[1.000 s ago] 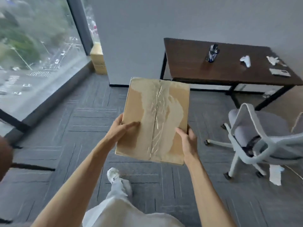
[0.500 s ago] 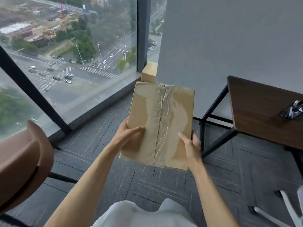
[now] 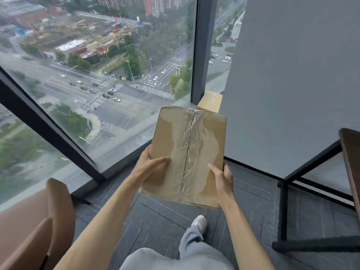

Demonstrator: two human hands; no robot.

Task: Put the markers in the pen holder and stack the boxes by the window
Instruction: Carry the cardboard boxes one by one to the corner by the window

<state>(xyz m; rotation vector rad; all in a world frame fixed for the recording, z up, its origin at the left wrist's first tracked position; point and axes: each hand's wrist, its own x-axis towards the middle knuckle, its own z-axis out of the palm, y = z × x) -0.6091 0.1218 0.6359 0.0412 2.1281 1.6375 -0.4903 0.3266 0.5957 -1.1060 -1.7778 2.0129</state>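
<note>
1. The left hand [image 3: 151, 167] was closed on the near left edge of the box [image 3: 187, 154], thumb flat across the top and fingers hidden underneath.
2. The right hand [image 3: 222, 177] clasped the near right edge the same way, thumb on top and fingers wrapped round the side.
3. The box was carried flat at chest level, clear of the floor, its taped seam running from 6 to 12 o'clock.
4. Judging by the easy grip at the near end alone, it was probably light; the cardboard looked stiff, but the wrinkled tape and glossy patches could be slippery, so the bare cardboard at the edges seemed the better hold.
5. At 12 o'clock, just past the box's far edge, a second box [image 3: 210, 102] sat in the corner against the window [image 3: 97, 75], beside the grey wall [image 3: 292, 75].
6. A brown chair [image 3: 39, 221] stood at 8 o'clock and a table [image 3: 350, 152] at 3 o'clock.
7. No markers or pen holder were in view.
</note>
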